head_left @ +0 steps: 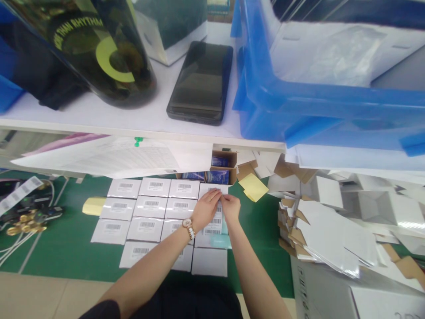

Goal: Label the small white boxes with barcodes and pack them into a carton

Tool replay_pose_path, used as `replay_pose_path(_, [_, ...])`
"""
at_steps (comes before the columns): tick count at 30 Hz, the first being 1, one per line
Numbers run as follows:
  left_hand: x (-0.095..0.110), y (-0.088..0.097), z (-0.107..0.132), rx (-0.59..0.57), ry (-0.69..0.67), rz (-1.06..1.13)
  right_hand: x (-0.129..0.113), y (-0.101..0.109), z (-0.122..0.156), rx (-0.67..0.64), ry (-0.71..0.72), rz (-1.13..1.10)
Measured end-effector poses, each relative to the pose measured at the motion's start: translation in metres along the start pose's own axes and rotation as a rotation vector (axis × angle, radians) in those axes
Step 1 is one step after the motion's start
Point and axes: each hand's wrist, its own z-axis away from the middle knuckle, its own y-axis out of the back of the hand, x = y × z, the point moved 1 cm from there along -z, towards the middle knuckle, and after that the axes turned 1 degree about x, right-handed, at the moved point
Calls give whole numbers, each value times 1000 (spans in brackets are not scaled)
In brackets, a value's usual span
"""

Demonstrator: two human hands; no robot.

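Observation:
Several small white boxes [151,207] with barcode labels lie in neat rows on a green mat [66,239]. My left hand [206,209], with a watch at the wrist, and my right hand [229,207] meet over the top right box of the rows. Both pinch a strip of barcode labels [214,223] that hangs down between them over that box. The fingers of both hands are closed in a pinch.
A white shelf [99,117] above carries a dark bottle [99,48], a black phone [201,82] and a blue plastic crate [299,102]. Flat white cartons [328,230] pile up at the right. An open cardboard box [222,170] and yellow notes [253,187] lie behind the rows. Cables [23,217] sit left.

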Motion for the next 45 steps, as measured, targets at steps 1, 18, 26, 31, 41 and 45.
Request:
replay_pose_path(1, [0, -1, 0, -5, -6, 0, 0, 0, 0, 0, 3, 6])
replay_pose_path(18, [-20, 20, 12, -36, 52, -196, 2, 2, 1, -55, -100, -115])
replay_pose_path(26, [-20, 34, 22, -9, 131, -95, 11, 17, 55, -409, -205, -372])
replay_pose_path(31, [-5, 29, 43, 196, 438, 291, 27, 34, 95, -465, -313, -579])
replay_pose_path(41, [16, 4, 70, 2, 806, 722, 16, 25, 98, -248, -309, -721])
replay_pose_path(45, [14, 8, 67, -8, 816, 638, 22, 18, 92, -183, -328, -627])
